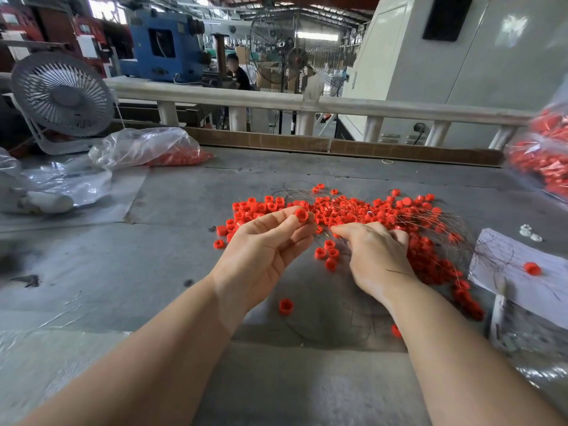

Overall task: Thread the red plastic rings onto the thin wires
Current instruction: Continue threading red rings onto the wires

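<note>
left hand (264,244): raised just above the table, palm turned up and inward, thumb and fingertips pinched on one red ring (301,214), open end of the ring facing the camera
right hand (373,253): palm down on the near edge of the ring pile, index finger and thumb stretched toward the left hand; looks pinched on a wire end but too thin to confirm, so grip cannot be told
ring pile (353,210): loose heap of red plastic rings spread across the middle of the grey table (184,265), running right and down past the right wrist
thin wires (445,235): tangled bundle lying over and through the pile, fanning right toward the paper
stray rings: small cluster (327,253) between the two hands, one (285,306) alone near the left wrist, one (532,268) on the paper
paper sheet (516,272): white, at right edge of table, wire ends lying across it
plastic bag (144,147): clear, far left, holds more red rings
second bag (544,158): far right edge, full of red rings, blurred
desk fan (61,93): white, far left corner behind the bag
background: a person stands beyond the railing (276,101)
</note>
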`<state>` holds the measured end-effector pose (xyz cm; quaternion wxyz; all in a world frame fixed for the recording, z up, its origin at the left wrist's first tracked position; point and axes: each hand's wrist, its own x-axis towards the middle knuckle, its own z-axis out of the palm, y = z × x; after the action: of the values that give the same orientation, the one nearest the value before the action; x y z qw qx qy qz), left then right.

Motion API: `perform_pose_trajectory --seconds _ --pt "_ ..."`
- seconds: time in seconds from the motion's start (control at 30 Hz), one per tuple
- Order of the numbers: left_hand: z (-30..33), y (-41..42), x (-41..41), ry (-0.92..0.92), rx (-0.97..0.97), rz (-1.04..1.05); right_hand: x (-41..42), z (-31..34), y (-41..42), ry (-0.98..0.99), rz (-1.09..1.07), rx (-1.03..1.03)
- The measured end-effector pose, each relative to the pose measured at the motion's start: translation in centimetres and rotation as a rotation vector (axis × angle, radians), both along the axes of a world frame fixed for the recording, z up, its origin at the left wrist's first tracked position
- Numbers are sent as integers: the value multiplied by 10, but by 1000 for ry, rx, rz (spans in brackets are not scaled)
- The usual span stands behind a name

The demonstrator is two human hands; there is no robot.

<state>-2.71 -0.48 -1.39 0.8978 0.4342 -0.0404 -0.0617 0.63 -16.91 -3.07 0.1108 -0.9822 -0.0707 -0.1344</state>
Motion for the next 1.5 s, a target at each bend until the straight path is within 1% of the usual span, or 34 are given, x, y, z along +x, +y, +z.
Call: perform_pose_trajectory --seconds 0.4,0.63,0.73,0.97,1.1,1.27,1.4,1.5 --pt "-2 0 2 -6 12 -5 -2 0 -1 -119 -29 59" --pt "-4 1 3 26 -32 31 -2 2 -3 -207 -68 175" --pt "-3 1 3 30 -31 28 -1 2 -3 -193 -70 170" --pt "-3 0 2 32 -36 13 -1 0 -1 -83 -12 44" --pt "-2 -1 2 26 -31 6 -3 4 -1 -93 -17 7" --pt "-2 -1 2 17 -26 -19 -2 4 -2 -105 -15 50" --pt "-2 -1 2 12 -33 -35 -4 5 -2 -153 -8 169" --pt "-3 0 2 14 -38 -44 -4 4 -2 -120 -10 164"
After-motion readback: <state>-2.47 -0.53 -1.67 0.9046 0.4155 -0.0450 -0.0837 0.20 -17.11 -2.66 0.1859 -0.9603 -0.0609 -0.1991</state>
